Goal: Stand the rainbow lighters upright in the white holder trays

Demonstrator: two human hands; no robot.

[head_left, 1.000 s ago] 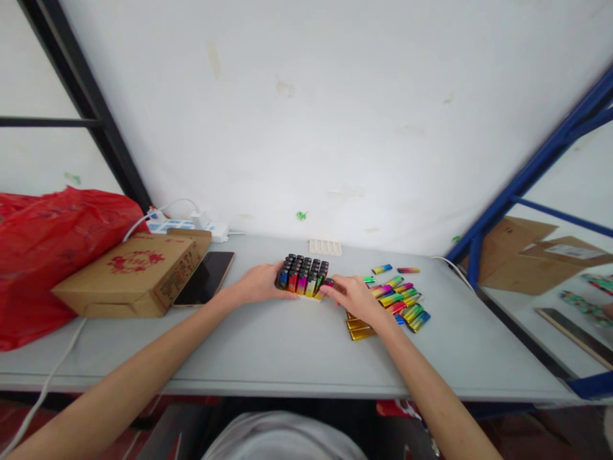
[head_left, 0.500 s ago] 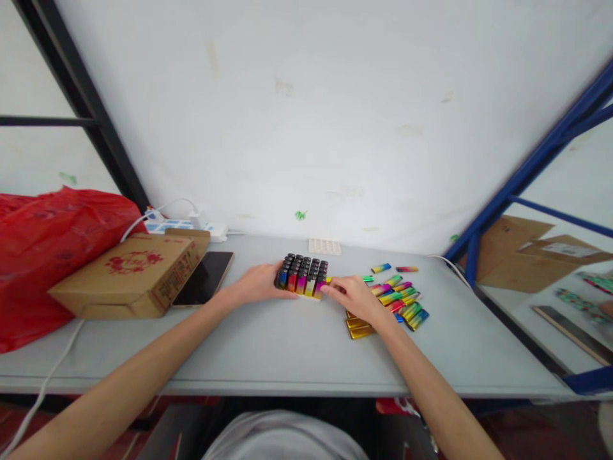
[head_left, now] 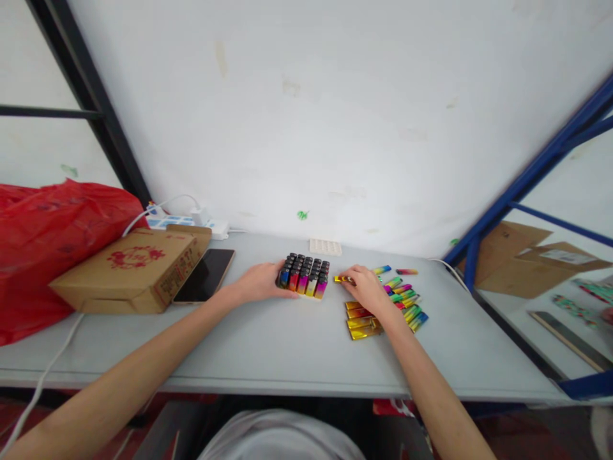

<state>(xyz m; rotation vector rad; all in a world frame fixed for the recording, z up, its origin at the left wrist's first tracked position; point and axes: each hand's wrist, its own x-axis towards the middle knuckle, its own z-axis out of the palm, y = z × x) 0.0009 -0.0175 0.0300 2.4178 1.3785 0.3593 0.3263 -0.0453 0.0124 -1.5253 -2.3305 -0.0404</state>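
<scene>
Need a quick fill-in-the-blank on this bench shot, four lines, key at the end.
1. The left hand is at the ____ end of the upright lighters.
2. The upright lighters all have ____ tops.
3. Loose lighters lie by the right hand, on the grey ____ top.
4. The plastic bag beside the cardboard box is ____.

Missing words: left; black; table; red.

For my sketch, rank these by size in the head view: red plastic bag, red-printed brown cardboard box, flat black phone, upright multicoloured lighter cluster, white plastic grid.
Red plastic bag, though cropped
Red-printed brown cardboard box
Flat black phone and upright multicoloured lighter cluster: too alike to rank
White plastic grid
</scene>
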